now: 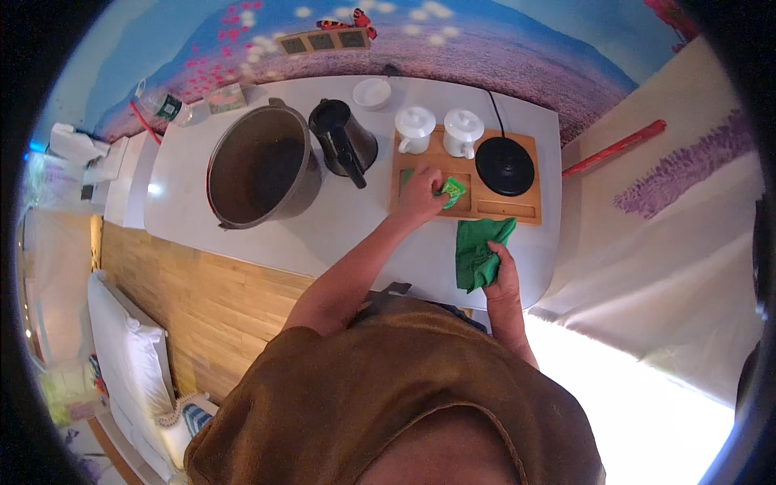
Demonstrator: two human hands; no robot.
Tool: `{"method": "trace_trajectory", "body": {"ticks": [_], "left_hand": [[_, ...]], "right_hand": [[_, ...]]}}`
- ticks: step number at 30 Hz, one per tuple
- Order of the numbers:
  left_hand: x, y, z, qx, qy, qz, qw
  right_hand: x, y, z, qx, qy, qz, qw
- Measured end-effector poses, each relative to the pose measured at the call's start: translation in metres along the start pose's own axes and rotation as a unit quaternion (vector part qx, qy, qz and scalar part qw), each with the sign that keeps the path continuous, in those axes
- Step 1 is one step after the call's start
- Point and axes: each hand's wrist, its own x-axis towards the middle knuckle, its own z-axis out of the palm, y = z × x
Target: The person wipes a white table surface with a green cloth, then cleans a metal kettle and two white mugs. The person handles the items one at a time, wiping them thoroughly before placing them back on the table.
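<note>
My left hand (419, 197) pinches a small green sachet (453, 193) above a compartment of the wooden tray (439, 162). Part of another green packet (407, 176) shows just behind that hand. In my right hand (505, 271) is a green cloth (482, 251), held bunched near the table's front edge. Two white lidded cups (414, 128) (463, 132) stand at the back of the tray. A round black kettle base (504, 166) sits at the tray's right, its cord running to the wall.
Left of the tray stands a dark electric kettle (347, 142), beside a large brown bin (264, 167). A white bowl (371, 93), a tissue box (225, 98) and a plastic bottle (173, 109) are toward the back of the white table (357, 212). A bed (130, 339) is at the left.
</note>
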Motion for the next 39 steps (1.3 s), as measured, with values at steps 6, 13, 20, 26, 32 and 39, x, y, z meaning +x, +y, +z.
{"method": "trace_trajectory", "body": {"ticks": [6, 13, 20, 26, 32, 39], "left_hand": [[-0.026, 0.016, -0.041, -0.577, -0.013, -0.192, 0.794], [-0.057, 0.047, -0.102, -0.604, -0.032, -0.131, 0.785], [-0.085, 0.094, -0.141, -0.704, -0.024, -0.153, 0.693], [-0.107, 0.079, -0.172, -0.755, -0.036, -0.011, 0.654], [-0.115, 0.106, -0.203, -0.722, -0.019, 0.018, 0.691], [-0.108, 0.117, -0.193, -0.709, -0.032, 0.041, 0.703]], "right_hand": [[-0.022, -0.017, 0.033, -0.003, 0.012, -0.075, 0.997], [-0.059, -0.028, 0.135, -0.073, -0.049, -0.216, 0.972], [-0.063, 0.028, 0.195, -0.653, -0.115, -0.554, 0.504], [-0.061, 0.053, 0.213, -0.679, -0.166, -0.568, 0.434], [-0.074, 0.057, 0.222, -0.687, -0.178, -0.598, 0.372], [-0.085, 0.027, 0.241, -0.691, -0.145, -0.635, 0.313]]}}
